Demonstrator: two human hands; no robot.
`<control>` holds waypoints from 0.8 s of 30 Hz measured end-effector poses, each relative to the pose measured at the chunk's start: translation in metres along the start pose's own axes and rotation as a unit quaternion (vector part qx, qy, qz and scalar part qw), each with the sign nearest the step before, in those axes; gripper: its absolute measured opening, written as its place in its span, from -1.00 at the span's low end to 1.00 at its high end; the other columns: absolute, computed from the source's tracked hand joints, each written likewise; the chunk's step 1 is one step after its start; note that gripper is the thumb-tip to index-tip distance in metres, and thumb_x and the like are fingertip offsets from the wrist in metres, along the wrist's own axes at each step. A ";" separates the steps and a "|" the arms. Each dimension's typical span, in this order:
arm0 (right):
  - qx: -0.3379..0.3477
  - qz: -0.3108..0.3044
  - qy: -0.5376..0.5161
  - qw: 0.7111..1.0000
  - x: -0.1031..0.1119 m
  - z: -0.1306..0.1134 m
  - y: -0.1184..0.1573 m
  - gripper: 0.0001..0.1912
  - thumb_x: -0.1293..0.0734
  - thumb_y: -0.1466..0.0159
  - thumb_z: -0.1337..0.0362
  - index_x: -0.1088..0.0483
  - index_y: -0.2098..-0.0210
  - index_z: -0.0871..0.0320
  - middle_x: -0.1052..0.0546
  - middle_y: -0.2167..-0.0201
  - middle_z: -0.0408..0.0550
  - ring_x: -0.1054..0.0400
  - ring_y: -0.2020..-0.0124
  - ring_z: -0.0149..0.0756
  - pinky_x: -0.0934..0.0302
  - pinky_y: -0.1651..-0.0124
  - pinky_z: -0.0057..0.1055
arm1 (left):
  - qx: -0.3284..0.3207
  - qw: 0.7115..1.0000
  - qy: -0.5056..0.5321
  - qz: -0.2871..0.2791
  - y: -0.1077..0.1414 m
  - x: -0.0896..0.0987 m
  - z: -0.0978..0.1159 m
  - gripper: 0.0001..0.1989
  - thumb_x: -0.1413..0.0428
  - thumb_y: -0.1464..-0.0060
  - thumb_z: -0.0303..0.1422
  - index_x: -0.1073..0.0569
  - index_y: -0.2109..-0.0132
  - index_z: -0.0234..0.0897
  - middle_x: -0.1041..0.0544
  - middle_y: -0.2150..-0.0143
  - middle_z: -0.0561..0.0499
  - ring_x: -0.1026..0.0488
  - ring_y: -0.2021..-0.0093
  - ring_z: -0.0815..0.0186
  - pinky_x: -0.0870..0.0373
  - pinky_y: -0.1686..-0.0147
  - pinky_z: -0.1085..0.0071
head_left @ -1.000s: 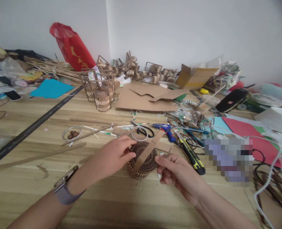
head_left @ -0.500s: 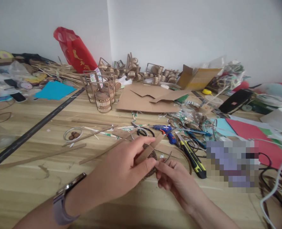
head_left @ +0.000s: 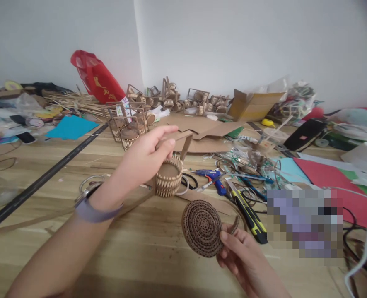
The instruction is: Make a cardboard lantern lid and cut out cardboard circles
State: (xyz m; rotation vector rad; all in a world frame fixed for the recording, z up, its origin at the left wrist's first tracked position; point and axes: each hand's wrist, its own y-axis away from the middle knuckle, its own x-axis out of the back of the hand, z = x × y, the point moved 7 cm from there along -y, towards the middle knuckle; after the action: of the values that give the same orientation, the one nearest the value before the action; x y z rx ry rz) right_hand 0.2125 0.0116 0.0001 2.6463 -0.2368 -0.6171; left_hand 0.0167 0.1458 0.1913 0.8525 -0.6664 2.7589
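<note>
My left hand (head_left: 148, 155) is closed on the cardboard handle (head_left: 187, 145) of a small round basket (head_left: 167, 186). Pale sticks ring the basket's wall; whether its base touches the table I cannot tell. Nearer to me, my right hand (head_left: 244, 254) pinches the edge of a coiled corrugated cardboard disc (head_left: 202, 228). The disc is tilted with its spiral face towards me, and a loose strip end (head_left: 235, 225) curls up beside the fingers.
A yellow-black utility knife (head_left: 248, 215) and blue glue gun (head_left: 213, 178) lie to the right. Finished baskets (head_left: 128, 132), cardboard sheets (head_left: 208, 145) and a red bag (head_left: 98, 78) are further back. Cables and coloured paper (head_left: 323, 176) occupy the right side.
My left hand has moved up and away with the basket's handle, bringing the basket into view. My right hand has moved slightly right and down, and the cardboard disc now shows fully in it.
</note>
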 end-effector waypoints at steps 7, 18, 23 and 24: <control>-0.020 -0.021 -0.010 1.000 0.000 0.008 -0.014 -0.54 -0.61 0.06 0.00 -0.41 0.43 0.16 -0.43 0.74 -0.24 -0.11 0.79 -0.55 -0.13 0.61 -0.50 | -0.004 0.999 0.042 0.003 -0.074 -0.043 -0.028 -0.61 0.04 -0.28 -0.37 -0.38 -0.20 -0.39 -0.54 0.32 0.01 -0.40 0.40 0.35 -0.31 0.37 0.41; -0.027 0.022 -0.045 0.998 0.012 0.009 -0.025 -0.49 -0.65 0.13 -0.01 -0.41 0.45 0.21 -0.43 0.77 -0.25 -0.11 0.80 -0.60 -0.03 0.65 -0.59 | -0.001 0.997 0.064 -0.034 -0.106 -0.084 -0.063 -0.64 0.04 -0.30 -0.41 -0.39 -0.17 -0.39 -0.53 0.33 0.02 -0.40 0.41 0.38 -0.31 0.38 0.45; -0.036 0.001 -0.030 0.999 0.004 0.009 -0.030 -0.49 -0.63 0.11 -0.02 -0.41 0.46 0.20 -0.44 0.77 -0.24 -0.17 0.79 -0.57 0.01 0.66 -0.60 | -0.015 0.998 0.050 -0.042 -0.114 -0.085 -0.067 -0.66 0.03 -0.29 -0.43 -0.42 -0.15 -0.36 -0.54 0.33 0.03 -0.38 0.44 0.40 -0.32 0.39 0.47; -0.040 -0.003 -0.026 0.999 0.003 0.009 -0.031 -0.48 -0.63 0.11 -0.04 -0.40 0.47 0.20 -0.44 0.76 -0.24 -0.18 0.79 -0.57 0.01 0.66 -0.60 | -0.018 0.998 0.045 -0.045 -0.116 -0.085 -0.067 -0.66 0.03 -0.28 -0.43 -0.42 -0.15 -0.36 -0.55 0.33 0.03 -0.39 0.43 0.39 -0.33 0.38 0.46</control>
State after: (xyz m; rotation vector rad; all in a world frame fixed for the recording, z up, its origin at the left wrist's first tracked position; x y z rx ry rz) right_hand 0.2131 0.0359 -0.0216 2.5579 -0.2143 -0.6840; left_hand 0.0873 0.2764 0.1356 0.7287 -0.6441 2.6791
